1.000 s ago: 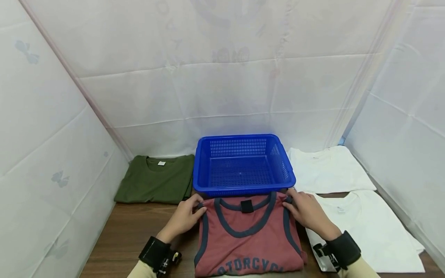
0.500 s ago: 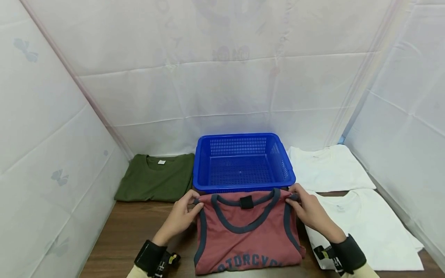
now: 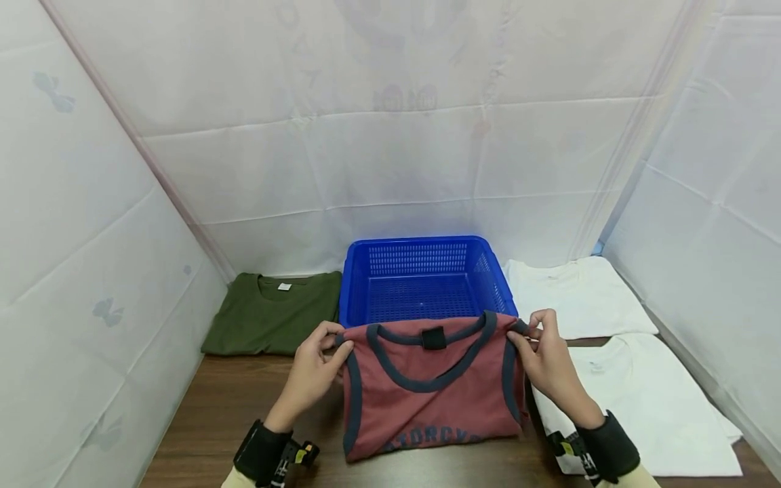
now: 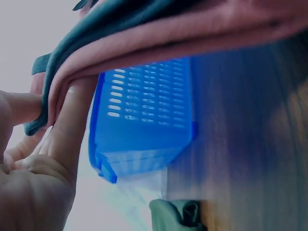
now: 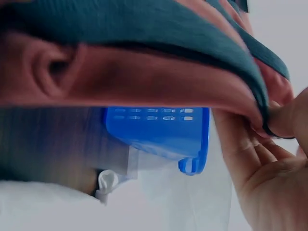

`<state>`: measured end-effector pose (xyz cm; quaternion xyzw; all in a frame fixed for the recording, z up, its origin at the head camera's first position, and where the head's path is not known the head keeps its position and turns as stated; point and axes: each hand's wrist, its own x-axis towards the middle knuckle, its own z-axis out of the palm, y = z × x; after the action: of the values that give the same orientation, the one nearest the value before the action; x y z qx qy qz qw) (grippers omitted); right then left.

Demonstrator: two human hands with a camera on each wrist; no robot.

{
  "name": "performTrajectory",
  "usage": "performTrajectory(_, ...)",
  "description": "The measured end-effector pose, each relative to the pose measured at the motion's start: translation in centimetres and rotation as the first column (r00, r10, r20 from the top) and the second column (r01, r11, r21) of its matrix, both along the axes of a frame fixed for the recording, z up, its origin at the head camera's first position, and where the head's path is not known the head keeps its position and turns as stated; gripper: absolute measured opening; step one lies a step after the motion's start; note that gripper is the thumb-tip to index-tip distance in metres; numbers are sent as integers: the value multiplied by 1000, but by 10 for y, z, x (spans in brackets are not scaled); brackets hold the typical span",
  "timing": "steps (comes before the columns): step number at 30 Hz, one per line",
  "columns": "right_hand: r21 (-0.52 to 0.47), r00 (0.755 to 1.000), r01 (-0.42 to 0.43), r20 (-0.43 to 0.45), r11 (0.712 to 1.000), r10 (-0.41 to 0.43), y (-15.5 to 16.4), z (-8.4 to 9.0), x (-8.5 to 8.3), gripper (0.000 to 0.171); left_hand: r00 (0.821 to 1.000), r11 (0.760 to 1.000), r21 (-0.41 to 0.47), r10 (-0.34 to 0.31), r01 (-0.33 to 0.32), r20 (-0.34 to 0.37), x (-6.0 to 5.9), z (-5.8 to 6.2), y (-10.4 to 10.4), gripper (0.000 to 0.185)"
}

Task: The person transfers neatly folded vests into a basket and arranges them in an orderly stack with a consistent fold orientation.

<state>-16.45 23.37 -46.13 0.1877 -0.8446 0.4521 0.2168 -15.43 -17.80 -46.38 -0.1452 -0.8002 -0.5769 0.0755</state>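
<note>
A folded red tank top (image 3: pixel 430 413) with dark blue trim hangs between both hands, its upper edge overlapping the front rim of a blue plastic basket (image 3: pixel 421 298). My left hand (image 3: pixel 312 369) pinches its left shoulder between thumb and fingers. At the opposite shoulder my right hand (image 3: pixel 552 362) pinches the trim the same way. In the left wrist view the tank top (image 4: pixel 168 41) is raised off the wooden table, with the basket (image 4: pixel 144 110) behind it. The right wrist view shows the fabric (image 5: pixel 144 72) draped from the right thumb and fingers.
A folded green T-shirt (image 3: pixel 274 318) lies left of the basket. To the right are two folded white T-shirts, one at the back (image 3: pixel 579 298) and one nearer (image 3: pixel 653 413). White sheets (image 3: pixel 390 163) enclose the brown table (image 3: pixel 207 420) at the back and sides.
Both hands have lifted the tank top off the table and carried it forward toward the basket. Its lower edge has risen, and its neckline now overlaps the basket's front.
</note>
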Motion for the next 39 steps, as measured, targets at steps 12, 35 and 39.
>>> performTrajectory(12,-27,955,36,-292,999,-43,-10,20,-4,21,949,995,44,97,-88,-300,-7,21,11,15)
performTrajectory(35,176,964,-38,-251,984,82,-9,67,-30,91,977,994,-76,-93,79,-194,-28,70,11,73)
performTrajectory(39,239,966,-73,-224,968,128,-7,79,-41,103,971,996,-50,-88,79,-223,-39,80,11,64)
